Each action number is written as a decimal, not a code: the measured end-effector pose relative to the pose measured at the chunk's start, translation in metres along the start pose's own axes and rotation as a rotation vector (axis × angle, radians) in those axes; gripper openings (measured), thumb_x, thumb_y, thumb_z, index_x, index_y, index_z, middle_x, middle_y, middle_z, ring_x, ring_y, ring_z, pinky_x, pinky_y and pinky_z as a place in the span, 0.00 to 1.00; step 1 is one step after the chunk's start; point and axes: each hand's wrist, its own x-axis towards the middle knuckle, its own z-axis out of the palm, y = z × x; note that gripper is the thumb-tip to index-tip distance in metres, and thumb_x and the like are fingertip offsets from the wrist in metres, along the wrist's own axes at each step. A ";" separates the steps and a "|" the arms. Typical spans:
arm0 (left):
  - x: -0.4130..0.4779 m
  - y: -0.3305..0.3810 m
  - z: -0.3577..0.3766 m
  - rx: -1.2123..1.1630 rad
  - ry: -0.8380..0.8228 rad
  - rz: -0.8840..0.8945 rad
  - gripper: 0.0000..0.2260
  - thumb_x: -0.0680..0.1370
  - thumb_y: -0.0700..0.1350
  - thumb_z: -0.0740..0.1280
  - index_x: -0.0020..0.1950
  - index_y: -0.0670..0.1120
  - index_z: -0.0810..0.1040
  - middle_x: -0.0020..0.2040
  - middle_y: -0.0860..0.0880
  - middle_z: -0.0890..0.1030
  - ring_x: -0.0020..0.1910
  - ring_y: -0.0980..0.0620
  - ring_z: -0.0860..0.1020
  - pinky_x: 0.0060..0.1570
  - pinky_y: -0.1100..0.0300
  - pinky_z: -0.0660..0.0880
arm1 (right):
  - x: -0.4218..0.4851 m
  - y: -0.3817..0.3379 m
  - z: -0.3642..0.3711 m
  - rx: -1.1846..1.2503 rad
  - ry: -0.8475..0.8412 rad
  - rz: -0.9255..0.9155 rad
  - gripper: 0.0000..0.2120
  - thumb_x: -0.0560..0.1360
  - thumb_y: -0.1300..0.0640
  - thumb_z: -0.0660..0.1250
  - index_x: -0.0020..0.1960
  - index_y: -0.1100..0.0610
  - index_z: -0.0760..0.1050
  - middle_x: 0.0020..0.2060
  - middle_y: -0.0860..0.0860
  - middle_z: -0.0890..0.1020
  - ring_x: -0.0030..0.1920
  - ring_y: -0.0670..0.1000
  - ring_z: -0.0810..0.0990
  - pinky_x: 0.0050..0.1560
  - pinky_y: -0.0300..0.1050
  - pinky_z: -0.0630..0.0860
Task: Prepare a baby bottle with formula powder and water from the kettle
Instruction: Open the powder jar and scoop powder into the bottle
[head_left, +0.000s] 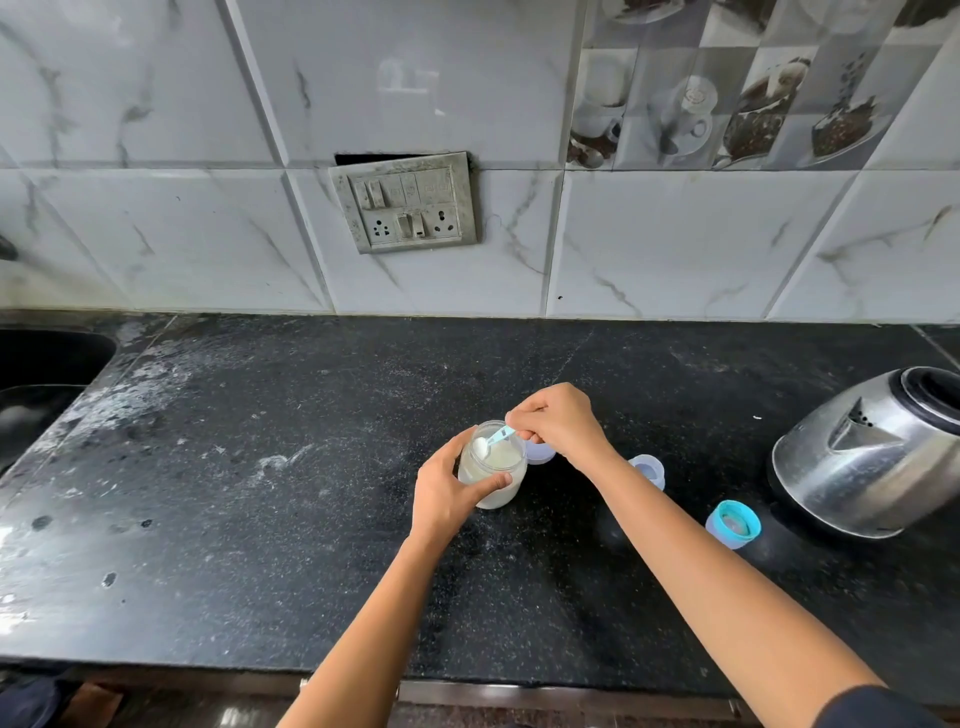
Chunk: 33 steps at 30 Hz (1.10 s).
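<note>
Stage of preparation: powder dosing. At far left lies the sink (47, 358), let into the dark counter (260, 519). At centre, the left hand (447, 499) wraps its fingers and thumb around the open jar (501, 500), which stands on the counter and holds white powder (501, 458). The right hand (561, 423) pinches the handle of a blue scoop (493, 439), whose loaded bowl sits over the jar mouth. Just behind that hand a pale vessel (541, 453) is mostly hidden; it may be the bottle, though this cannot be told. Further right lie a clear cap (648, 470) and a blue collar (733, 525), apart from each other. At far right stands the steel kettle (862, 457), untouched. Judged early: measuring is under way; water, closing and mixing appear to remain.
</note>
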 end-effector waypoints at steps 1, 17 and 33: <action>-0.001 0.000 -0.001 0.000 -0.001 0.000 0.27 0.64 0.53 0.79 0.61 0.61 0.75 0.55 0.65 0.79 0.56 0.68 0.74 0.52 0.75 0.68 | 0.001 0.001 -0.001 0.004 0.003 0.014 0.03 0.70 0.60 0.71 0.38 0.59 0.83 0.30 0.51 0.83 0.30 0.44 0.78 0.40 0.39 0.79; -0.007 -0.008 -0.006 -0.036 -0.015 -0.055 0.28 0.65 0.52 0.78 0.63 0.57 0.73 0.56 0.63 0.78 0.56 0.69 0.73 0.51 0.76 0.67 | -0.005 0.034 0.007 0.163 0.044 0.123 0.05 0.70 0.60 0.71 0.36 0.57 0.82 0.28 0.52 0.81 0.29 0.46 0.75 0.39 0.44 0.77; -0.005 0.018 -0.001 0.035 0.083 -0.050 0.40 0.64 0.56 0.77 0.72 0.51 0.66 0.69 0.53 0.72 0.66 0.54 0.70 0.63 0.58 0.67 | -0.025 0.039 -0.035 0.462 0.105 0.131 0.03 0.72 0.61 0.72 0.40 0.56 0.83 0.30 0.52 0.82 0.29 0.43 0.75 0.33 0.36 0.75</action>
